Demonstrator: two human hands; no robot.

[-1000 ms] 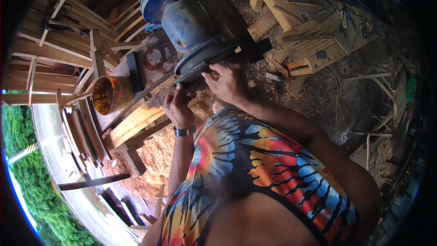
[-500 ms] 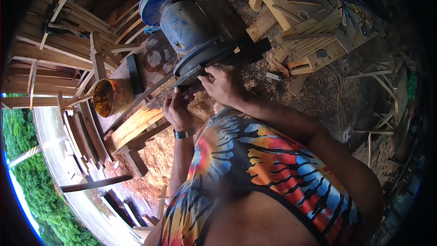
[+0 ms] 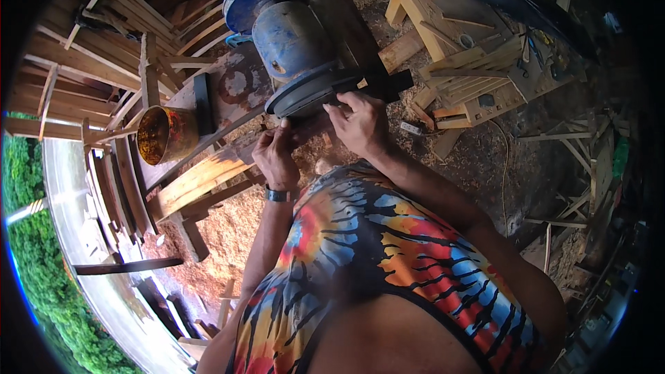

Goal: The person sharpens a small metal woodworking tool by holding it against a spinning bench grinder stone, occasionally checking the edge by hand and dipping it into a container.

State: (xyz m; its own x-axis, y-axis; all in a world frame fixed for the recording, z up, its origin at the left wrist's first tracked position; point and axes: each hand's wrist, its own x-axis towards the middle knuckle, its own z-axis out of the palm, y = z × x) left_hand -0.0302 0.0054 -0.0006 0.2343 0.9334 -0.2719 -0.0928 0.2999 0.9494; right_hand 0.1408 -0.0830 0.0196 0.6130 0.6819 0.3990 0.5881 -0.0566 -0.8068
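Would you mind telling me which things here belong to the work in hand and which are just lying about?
In use:
- blue bench grinder, hands at its wheel guard
- left hand
- right hand

Lying about:
- rusty tin can
- slatted wooden pieces
- sawdust
- stacked planks

**Around the rusty tin: timber, sawdust and greenery**

A rusty open tin (image 3: pixel 166 135) is sitting on its side among weathered boards, serving here as the landmark. Just right of the tin a dark upright block (image 3: pixel 203 102) is standing against a rust-stained plate (image 3: pixel 239 86). Above and left of the tin, stacked wooden slats (image 3: pixel 104 34) are leaning in rows. Below the tin, sawdust (image 3: pixel 222 235) is covering the ground, with pale planks (image 3: pixel 194 180) lying between. Far right of the tin, unfinished slatted wooden frames (image 3: pixel 478 62) are piling up under a black sheet (image 3: pixel 526 7). Far below and left of the tin, green foliage (image 3: pixel 41 284) is showing beyond a pale curved edge.
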